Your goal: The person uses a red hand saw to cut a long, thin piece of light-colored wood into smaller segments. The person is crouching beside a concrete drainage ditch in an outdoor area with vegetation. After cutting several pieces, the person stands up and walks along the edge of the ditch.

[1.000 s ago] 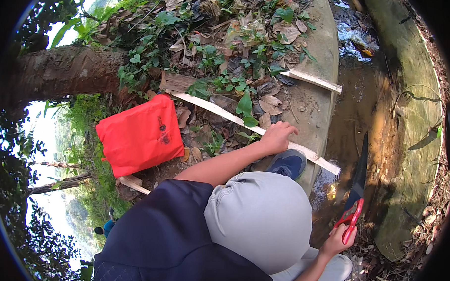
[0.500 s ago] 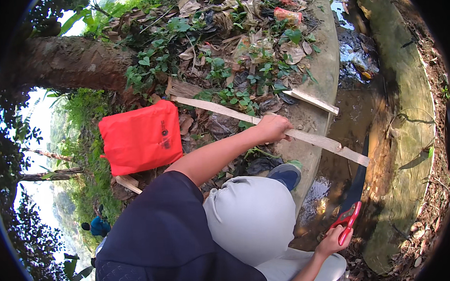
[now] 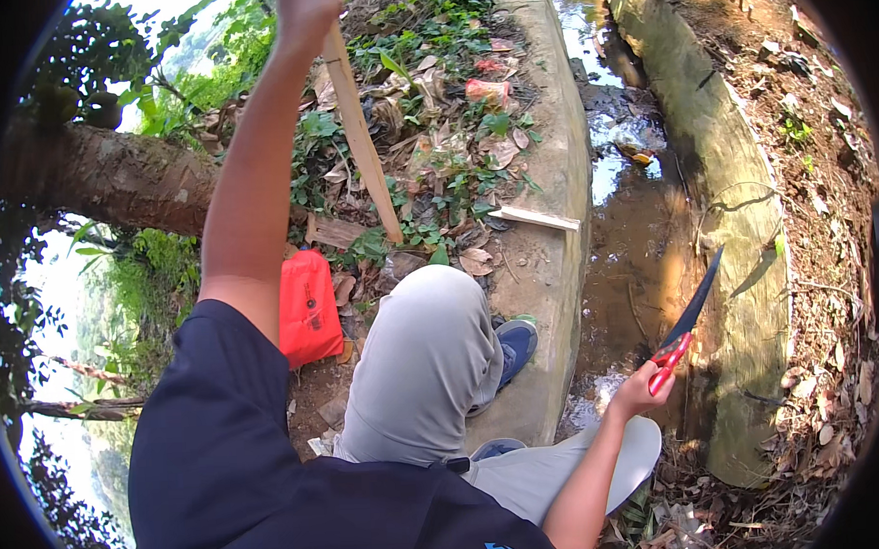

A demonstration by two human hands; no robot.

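In the head view, the left hand (image 3: 309, 10) at the top edge seemingly closes its fingers round the upper-left wooden strip (image 3: 360, 132), while the right hand (image 3: 640, 390) grips the red-handled saw (image 3: 690, 307) at right, pointed outward, presumably sparing the legs (image 3: 414, 372).

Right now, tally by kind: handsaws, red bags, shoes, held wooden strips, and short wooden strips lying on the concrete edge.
Handsaw: 1
Red bag: 1
Blue shoes: 2
Held wooden strip: 1
Short wooden strip on concrete edge: 1
Total: 6
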